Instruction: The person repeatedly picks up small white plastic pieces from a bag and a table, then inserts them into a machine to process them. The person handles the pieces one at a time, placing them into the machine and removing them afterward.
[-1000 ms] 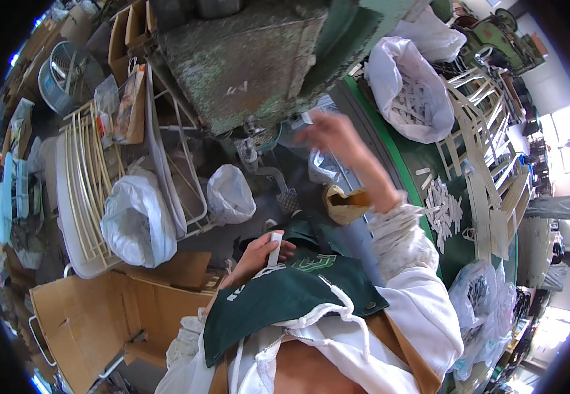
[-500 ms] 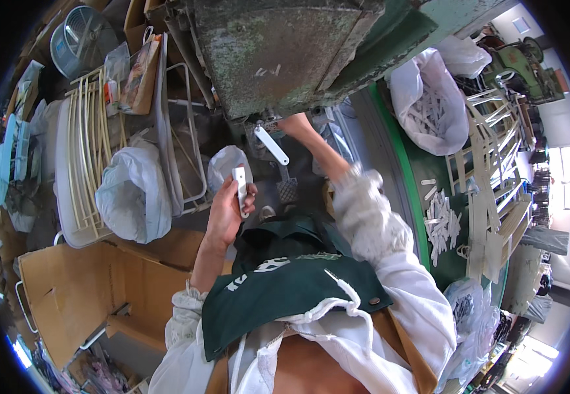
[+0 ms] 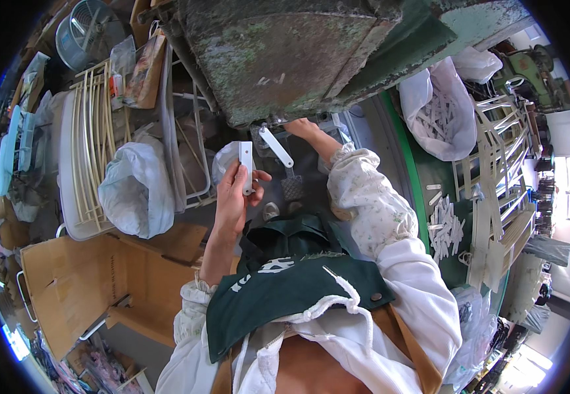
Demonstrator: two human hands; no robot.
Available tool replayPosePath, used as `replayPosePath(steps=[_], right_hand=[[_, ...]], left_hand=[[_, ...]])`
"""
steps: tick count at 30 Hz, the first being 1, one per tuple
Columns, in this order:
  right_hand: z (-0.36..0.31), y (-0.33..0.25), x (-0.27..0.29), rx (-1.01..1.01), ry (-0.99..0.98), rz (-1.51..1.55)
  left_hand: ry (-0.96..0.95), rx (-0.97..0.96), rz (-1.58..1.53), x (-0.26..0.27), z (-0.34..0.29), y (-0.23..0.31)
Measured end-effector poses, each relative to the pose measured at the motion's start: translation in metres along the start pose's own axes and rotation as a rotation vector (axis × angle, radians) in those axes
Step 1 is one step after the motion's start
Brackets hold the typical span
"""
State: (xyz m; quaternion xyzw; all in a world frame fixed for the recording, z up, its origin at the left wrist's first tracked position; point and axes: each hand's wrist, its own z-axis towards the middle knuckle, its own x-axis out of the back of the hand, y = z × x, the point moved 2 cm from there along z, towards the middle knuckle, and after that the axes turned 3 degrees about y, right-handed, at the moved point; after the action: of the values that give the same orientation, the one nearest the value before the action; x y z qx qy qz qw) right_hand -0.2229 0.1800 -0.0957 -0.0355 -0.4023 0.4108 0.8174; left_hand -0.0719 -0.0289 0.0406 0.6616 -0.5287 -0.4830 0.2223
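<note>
My left hand [image 3: 233, 197] is closed on a short white flat bar with small holes [image 3: 246, 167], held upright between thumb and fingers. Just to its right, a second white bar [image 3: 276, 146] slants down from the underside of a worn green machine [image 3: 285, 65]. My right hand [image 3: 303, 127] reaches in under the machine's lower edge, close to the top of that second bar. The machine hides its fingertips, so what they touch cannot be made out.
Many white bars [image 3: 446, 226] lie in a pile on a green-edged surface at right. More fill a white sack [image 3: 440, 115]. On the left stand another white sack [image 3: 137, 190], a rack with pale rods [image 3: 91, 144] and an open cardboard box [image 3: 78, 289]. A fan [image 3: 90, 33] stands far left.
My left hand has risen a little and turned the white bar so its flat, holed face shows. My right hand stays under the machine's edge. The whole view has shifted slightly.
</note>
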Motion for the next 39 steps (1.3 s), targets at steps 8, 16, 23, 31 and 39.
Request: replayPosePath(steps=[8,16,23,31,39], right_hand=[[-0.020,0.051,0.025,-0.380,-0.264,0.116],[0.061,-0.107,0.102,-0.802,-0.239,1.059],[0.056,-0.109,0.092,-0.842,-0.244,0.804],[0.037,-0.117,0.114,-0.697,-0.654,0.588],[0.031,-0.134,0.133,-0.951,-0.585,0.823]], left_hand=[[-0.013,-0.084,-0.001,-0.022,0.028,-0.003],[0.030,-0.092,0.027,-0.008,0.018,0.005],[0.027,-0.238,0.125,-0.021,0.013,0.024],[-0.059,-0.136,0.271,-0.013,0.047,0.021],[0.008,-0.070,0.282,-0.006,0.038,0.020]])
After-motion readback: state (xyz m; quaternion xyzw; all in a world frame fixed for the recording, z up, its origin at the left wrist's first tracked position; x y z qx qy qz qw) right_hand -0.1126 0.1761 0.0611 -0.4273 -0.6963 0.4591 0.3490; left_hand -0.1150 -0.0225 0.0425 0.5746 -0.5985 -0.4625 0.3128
